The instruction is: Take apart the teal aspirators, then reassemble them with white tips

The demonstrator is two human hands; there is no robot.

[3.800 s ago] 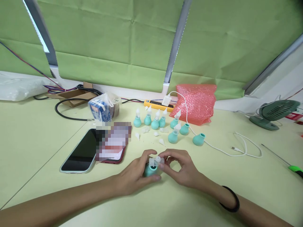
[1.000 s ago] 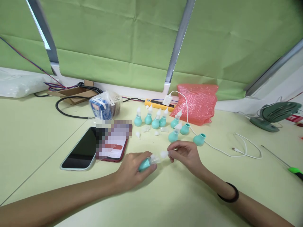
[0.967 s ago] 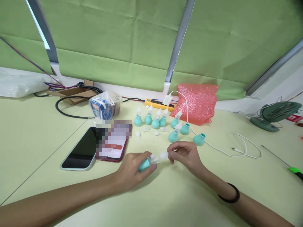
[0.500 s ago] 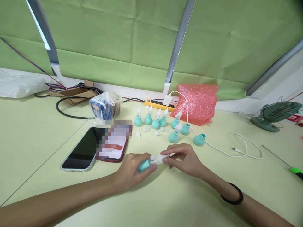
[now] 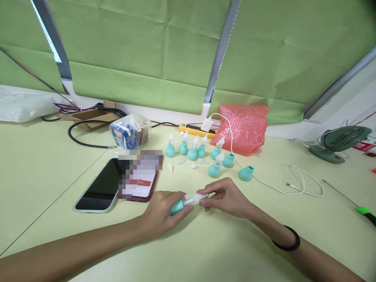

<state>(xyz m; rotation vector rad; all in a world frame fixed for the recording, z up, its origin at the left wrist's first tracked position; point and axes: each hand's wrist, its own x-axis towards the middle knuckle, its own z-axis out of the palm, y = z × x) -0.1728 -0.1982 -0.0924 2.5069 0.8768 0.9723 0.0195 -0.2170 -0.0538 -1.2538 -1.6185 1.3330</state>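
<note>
My left hand (image 5: 164, 211) is wrapped round the teal bulb of a nasal aspirator (image 5: 176, 206), which lies sideways with its clear tube pointing right. At the tube's far end, my right hand (image 5: 225, 197) pinches the white soft tip (image 5: 201, 197) between thumb and fingers. Tip and tube touch. Beyond my hands stand several assembled aspirators (image 5: 192, 152) with teal bulbs and whitish tips. Two bare teal bulbs (image 5: 246, 173) with open necks are to their right. Loose white tips (image 5: 170, 168) and clear tube pieces (image 5: 203, 161) lie in front of the assembled ones.
Two phones (image 5: 98, 188) lie left of my hands. Behind them are a plastic-wrapped blue pack (image 5: 125, 135) and a cardboard box (image 5: 91, 119). A yellow power strip (image 5: 190, 129), pink bubble-wrap bag (image 5: 243, 129), white cable (image 5: 276, 191), green fan (image 5: 337, 143) and screwdriver (image 5: 364, 213) are also on the table.
Both hands keep hold of the aspirator in nearly the same place. The whole view has shifted slightly; nothing else has visibly moved.
</note>
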